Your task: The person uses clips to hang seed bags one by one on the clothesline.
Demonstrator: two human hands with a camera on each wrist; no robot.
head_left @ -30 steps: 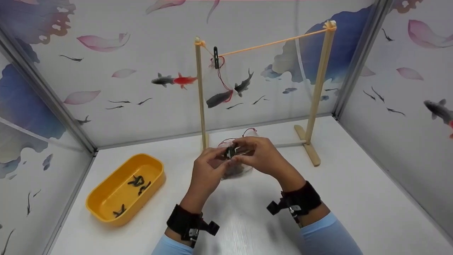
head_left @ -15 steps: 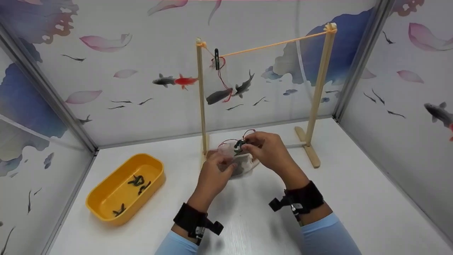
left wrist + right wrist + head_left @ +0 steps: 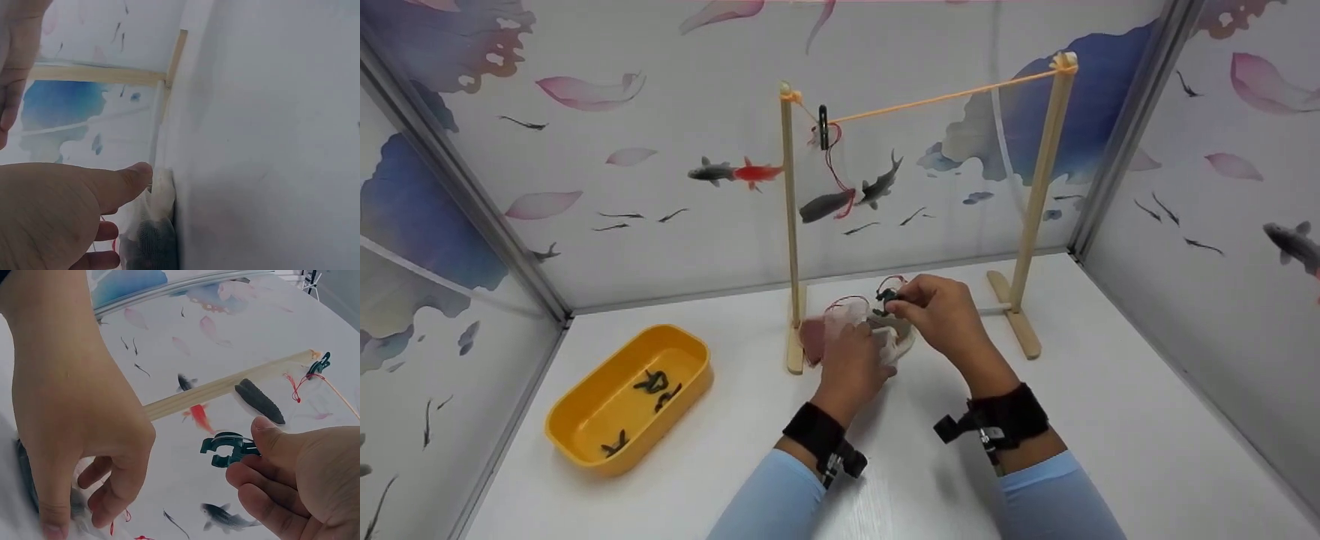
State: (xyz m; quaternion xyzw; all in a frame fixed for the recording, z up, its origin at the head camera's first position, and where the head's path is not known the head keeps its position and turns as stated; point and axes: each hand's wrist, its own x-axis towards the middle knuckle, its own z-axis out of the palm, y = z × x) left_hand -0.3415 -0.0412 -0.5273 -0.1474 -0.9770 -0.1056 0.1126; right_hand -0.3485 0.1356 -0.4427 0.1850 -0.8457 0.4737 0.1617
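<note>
My right hand (image 3: pixel 949 315) pinches a dark green plastic spring clip (image 3: pixel 218 458) between thumb and fingers, raised above the table. My left hand (image 3: pixel 851 369) reaches down over several small mesh drawstring pouches (image 3: pixel 813 339) with red cords. Its thumb is straight and stands apart from the fingers in the right wrist view, while in the left wrist view the thumb overlaps a whitish pouch with a dark patch (image 3: pixel 149 244). Another green clip (image 3: pixel 823 127) hangs on the orange string (image 3: pixel 937 99), with red cords and a dark grey piece (image 3: pixel 826 206) below it.
Two wooden posts (image 3: pixel 789 217) on flat feet hold up the string behind the hands. On the left stands a yellow tub (image 3: pixel 577 401) with several dark green clips (image 3: pixel 652 381) in it. Printed walls enclose the white table (image 3: pixel 1147 420) at the back and sides.
My hands have come apart. The left hand has let go of the clip and moved right and down over the pouches; the right hand has carried the clip slightly right.
</note>
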